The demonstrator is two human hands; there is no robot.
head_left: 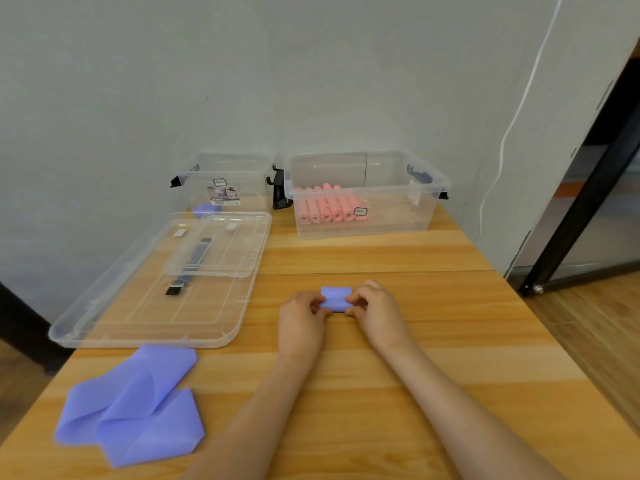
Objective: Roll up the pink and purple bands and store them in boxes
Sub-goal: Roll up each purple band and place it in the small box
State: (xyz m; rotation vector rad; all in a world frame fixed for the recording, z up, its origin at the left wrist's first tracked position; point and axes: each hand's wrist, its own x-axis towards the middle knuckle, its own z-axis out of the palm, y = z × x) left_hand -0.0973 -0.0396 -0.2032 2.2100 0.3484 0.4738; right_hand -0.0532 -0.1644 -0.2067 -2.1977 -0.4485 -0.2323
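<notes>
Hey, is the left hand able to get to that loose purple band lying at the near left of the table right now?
Probably yes. The loose purple band lies bare on the table with nothing between it and the left hand, though that hand and the right hand are busy pinching the purple roll.
</notes>
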